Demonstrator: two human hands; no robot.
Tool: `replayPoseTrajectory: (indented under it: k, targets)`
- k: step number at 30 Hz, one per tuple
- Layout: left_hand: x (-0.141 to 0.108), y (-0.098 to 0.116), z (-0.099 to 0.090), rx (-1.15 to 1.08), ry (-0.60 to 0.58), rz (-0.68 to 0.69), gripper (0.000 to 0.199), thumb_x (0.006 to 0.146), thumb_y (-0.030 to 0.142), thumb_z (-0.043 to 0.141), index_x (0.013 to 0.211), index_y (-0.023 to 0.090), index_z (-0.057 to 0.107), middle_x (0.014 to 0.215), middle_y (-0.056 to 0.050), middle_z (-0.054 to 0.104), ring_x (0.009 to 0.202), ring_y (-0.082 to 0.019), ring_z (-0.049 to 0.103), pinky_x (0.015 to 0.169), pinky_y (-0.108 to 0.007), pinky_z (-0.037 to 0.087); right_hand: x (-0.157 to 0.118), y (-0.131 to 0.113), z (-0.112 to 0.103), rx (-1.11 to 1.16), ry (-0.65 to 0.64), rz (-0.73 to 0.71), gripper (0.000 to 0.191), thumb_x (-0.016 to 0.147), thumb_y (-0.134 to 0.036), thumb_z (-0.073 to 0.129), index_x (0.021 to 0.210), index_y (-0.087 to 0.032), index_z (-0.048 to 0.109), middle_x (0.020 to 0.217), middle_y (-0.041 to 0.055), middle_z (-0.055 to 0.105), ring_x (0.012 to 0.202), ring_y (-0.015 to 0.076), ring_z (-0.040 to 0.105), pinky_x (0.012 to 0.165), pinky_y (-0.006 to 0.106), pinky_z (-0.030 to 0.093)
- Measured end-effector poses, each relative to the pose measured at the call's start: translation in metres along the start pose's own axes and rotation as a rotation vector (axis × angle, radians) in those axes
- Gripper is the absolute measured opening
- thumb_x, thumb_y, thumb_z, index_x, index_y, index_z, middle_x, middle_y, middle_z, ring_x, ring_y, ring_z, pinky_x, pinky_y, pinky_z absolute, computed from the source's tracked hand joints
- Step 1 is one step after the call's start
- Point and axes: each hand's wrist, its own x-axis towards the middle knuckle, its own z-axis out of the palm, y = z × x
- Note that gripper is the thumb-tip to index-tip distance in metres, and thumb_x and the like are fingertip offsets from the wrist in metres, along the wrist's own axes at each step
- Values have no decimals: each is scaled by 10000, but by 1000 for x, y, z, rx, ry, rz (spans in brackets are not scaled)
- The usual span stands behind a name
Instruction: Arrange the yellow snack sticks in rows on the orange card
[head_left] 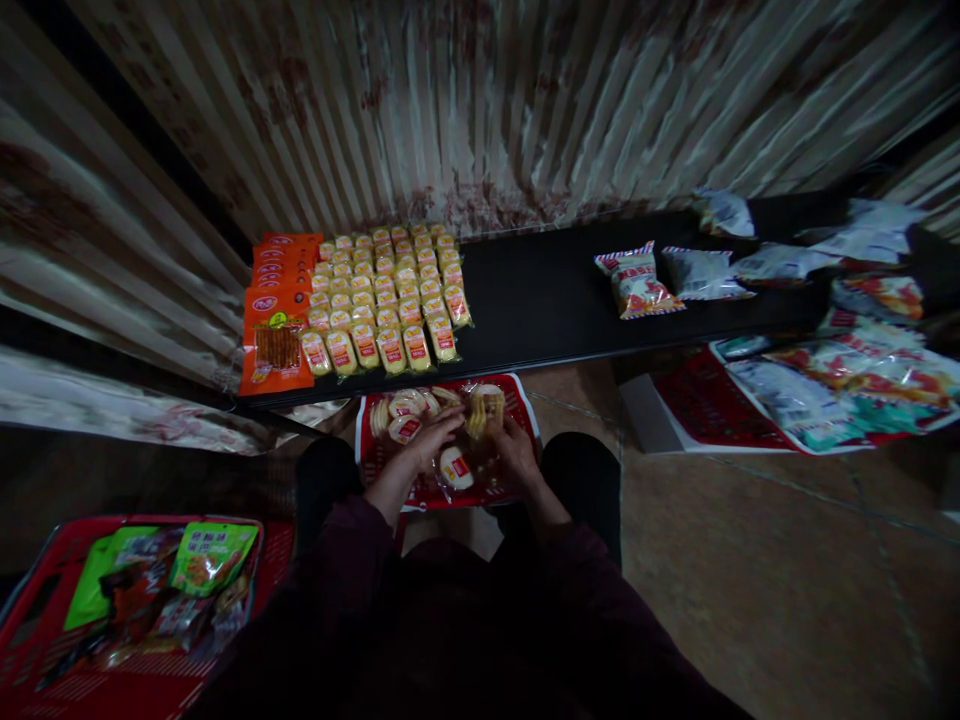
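Observation:
Both hands are inside a red basket with a white rim (pixel 529 405) between my knees. My right hand (pixel 516 452) is closed round the side of some pale, wrapped biscuits (pixel 484 408); how many packs it holds I cannot tell. My left hand (pixel 431 442) lies with its fingers stretched towards those packs, above other wrapped biscuits. One loose biscuit pack (pixel 455 468) with a red label rests below the hands, and more packs (pixel 405 405) lie at the basket's left. Straight ahead, several rows of small yellow wrapped snacks (pixel 386 300) stand on a black shelf (pixel 525 295).
Orange snack packets (pixel 276 340) lie at the shelf's left end. Chip bags (pixel 637 282) are spread along its right part. Another red basket (pixel 19 600) with green and dark packets is at lower left. At right, a red container (pixel 701 400) holds more bags. A pleated curtain (pixel 465 110) hangs behind.

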Motion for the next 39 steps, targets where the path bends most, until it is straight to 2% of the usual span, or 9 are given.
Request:
replayPoseTrajectory:
  k: [3,7,12,16,22,27,30,33,39]
  targets:
    - [-3,-6,-8,38,122,56,391,663,311,739,1041,215,707,1246,-82,633,1103,-217,577,966,-356,444,0,1,-8,-260,139,-71,495,776,-465,519,1162,-164,595,1065,140,668,994,295,605,867,424,461]
    - [-16,-14,-16,-90,157,65,272,646,194,667,912,172,720,1073,-64,693,961,-166,619,930,-311,454,-16,-10,2,-444,306,-394,425,779,-327,529,1160,-146,578,1183,169,598,1101,314,531,953,461,414]
    - [-26,-15,-27,20,277,69,207,631,93,536,732,167,700,891,-41,709,895,-161,621,886,-291,465,-48,-23,45,-464,-252,-676,189,742,-123,491,856,-190,626,824,58,655,768,191,601,727,305,486]
    - [-29,-14,-31,201,309,53,250,666,82,545,832,173,708,926,-47,706,890,-158,626,860,-284,474,-48,-11,53,-426,-168,-662,236,815,-164,454,977,-181,625,885,78,674,794,200,620,718,319,509]
    - [-24,0,-8,566,390,206,412,803,165,526,1203,233,598,948,-22,699,906,-155,630,891,-303,475,-15,1,16,-395,179,-478,431,837,-237,476,1257,-177,548,1146,136,588,1039,264,594,903,412,507]
    - [-20,4,25,816,255,209,405,825,182,521,1218,240,601,1112,-49,685,1019,-192,614,978,-332,426,5,3,17,-452,-29,-428,535,746,-117,528,1269,-223,563,1286,135,529,1059,261,605,906,399,508]
    - [-27,-10,31,704,293,106,335,832,215,529,1154,224,624,1130,-64,679,1067,-219,599,998,-358,411,3,8,23,-333,-83,-456,447,706,-106,557,1133,-217,625,1312,115,536,1170,251,555,977,411,467]
    - [-36,-22,30,499,268,173,254,851,249,514,1059,229,657,1161,-53,662,1108,-212,577,1016,-339,395,-5,12,21,-149,-109,-446,344,691,-162,562,1016,-225,658,1356,86,521,1262,257,494,1039,449,411]
    - [-41,-16,31,295,269,186,125,782,219,605,874,242,686,1013,-18,687,1074,-204,576,992,-326,423,-19,9,12,211,-57,-274,296,736,-351,583,1007,-253,652,1251,56,618,1217,264,530,1049,479,390]
